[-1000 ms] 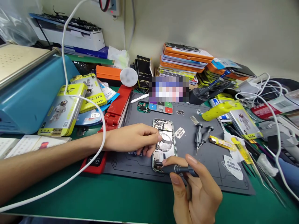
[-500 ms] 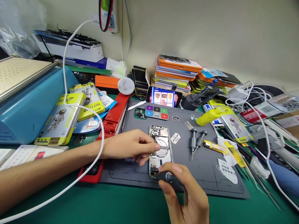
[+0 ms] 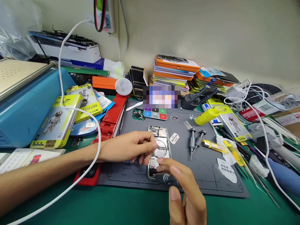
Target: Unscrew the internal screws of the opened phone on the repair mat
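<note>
An opened phone lies on a dark grey work mat, its inner parts and a round coil showing. My left hand reaches over the phone's left side, thumb and forefinger pinched near the coil. Whether anything sits in that pinch is hidden. At the phone's lower end, my right hand holds a dark grey screwdriver, with fingers along it and the thumb below, apart from the handle. The screwdriver's tip is out of sight. Right of the phone lies a small white label.
Two more screwdrivers and a yellow cutter lie on the mat's right. A yellow bottle stands behind them. A white cable crosses over my left forearm. Battery boxes stand left.
The view has shifted, moving the scene lower in the picture. My right thumb has come away from the screwdriver handle, and its fingers have shifted. My left hand keeps its pinch over the phone.
</note>
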Motion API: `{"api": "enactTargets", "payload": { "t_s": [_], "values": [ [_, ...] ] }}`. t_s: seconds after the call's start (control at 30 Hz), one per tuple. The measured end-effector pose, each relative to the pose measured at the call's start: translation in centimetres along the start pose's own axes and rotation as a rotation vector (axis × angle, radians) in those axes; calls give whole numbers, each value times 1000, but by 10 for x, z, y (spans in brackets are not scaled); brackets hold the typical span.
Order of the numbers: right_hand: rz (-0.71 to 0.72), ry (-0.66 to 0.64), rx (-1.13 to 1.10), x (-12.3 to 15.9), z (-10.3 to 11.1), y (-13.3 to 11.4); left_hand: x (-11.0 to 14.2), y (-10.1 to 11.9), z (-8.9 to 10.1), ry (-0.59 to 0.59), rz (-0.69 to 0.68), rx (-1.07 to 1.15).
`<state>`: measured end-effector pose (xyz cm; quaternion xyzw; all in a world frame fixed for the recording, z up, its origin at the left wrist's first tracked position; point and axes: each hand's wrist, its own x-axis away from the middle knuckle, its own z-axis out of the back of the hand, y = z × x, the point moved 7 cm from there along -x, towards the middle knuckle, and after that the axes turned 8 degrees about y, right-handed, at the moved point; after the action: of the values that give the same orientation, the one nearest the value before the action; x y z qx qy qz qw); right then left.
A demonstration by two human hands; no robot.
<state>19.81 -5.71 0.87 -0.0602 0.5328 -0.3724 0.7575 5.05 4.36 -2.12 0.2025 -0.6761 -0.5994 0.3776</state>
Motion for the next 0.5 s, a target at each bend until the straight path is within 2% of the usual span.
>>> {"api": "enactTargets", "payload": {
  "t_s": [0.17, 0.3, 0.5],
  "values": [
    [-65, 24, 35, 7, 4, 3, -2, -2, -1, -47, -24, 19],
    [-160, 123, -52, 10, 13, 8, -2, -7, -2, -96, -54, -1],
    [-192, 207, -106, 4, 16, 7, 0, -7, -2, -118, -73, -24]
  ]
}}
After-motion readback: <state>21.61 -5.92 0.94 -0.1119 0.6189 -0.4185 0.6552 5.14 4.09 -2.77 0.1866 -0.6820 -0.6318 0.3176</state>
